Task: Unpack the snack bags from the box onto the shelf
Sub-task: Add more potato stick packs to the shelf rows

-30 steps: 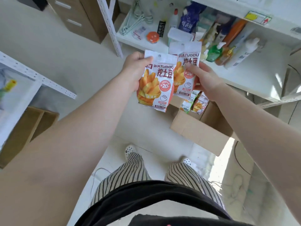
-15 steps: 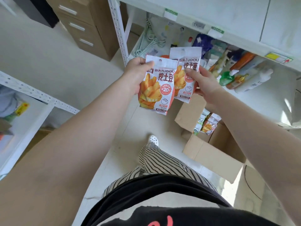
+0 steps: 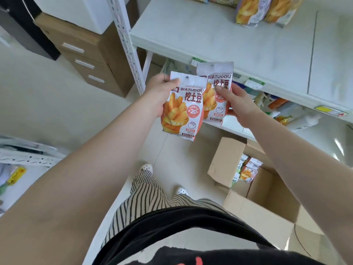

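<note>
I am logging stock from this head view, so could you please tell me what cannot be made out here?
- Box: the right arm hides most of its inside, so its bag count is unknown.
- Rear snack bag: the front snack bag and right hand cover its lower print.
- Shelved bags: cut off by the top edge.
- Lower-shelf bottles: blurred and partly hidden under the upper shelf.

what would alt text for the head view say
Seen from above, the left hand and right hand each hold a WATUDOU snack bag before a white shelf. An open cardboard box with more bags sits on the floor below.
</note>
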`<act>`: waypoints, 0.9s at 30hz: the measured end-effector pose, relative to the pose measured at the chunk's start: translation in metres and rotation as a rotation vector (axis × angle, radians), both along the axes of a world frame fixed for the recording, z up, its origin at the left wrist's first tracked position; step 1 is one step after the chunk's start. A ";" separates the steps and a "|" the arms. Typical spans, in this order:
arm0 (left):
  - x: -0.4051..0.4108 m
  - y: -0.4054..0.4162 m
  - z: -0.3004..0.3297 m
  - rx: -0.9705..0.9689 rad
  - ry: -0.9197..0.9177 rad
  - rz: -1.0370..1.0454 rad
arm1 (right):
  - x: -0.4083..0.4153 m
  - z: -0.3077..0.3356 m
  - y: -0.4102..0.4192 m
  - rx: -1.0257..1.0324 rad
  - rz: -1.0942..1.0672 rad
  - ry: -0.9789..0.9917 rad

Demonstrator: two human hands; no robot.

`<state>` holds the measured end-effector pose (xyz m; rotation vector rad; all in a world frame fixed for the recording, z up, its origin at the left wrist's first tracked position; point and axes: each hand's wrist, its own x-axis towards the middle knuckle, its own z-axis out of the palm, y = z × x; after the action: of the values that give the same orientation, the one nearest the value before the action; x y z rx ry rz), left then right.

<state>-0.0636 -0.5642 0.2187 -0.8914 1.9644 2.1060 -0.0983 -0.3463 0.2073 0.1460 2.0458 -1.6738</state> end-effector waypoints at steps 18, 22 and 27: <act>-0.228 -0.001 0.029 0.024 0.108 -0.380 | -0.131 0.031 -0.005 -0.025 -0.383 0.139; -0.269 0.025 0.032 0.040 0.140 -0.387 | -0.169 0.032 0.023 -0.047 -0.409 0.175; -0.311 0.050 0.034 0.059 0.180 -0.336 | -0.210 0.024 0.057 -0.051 -0.383 0.185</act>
<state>-0.3751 -0.5138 0.2525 -0.3402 1.9550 2.0907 -0.3082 -0.2897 0.2312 0.4006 2.2133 -2.0325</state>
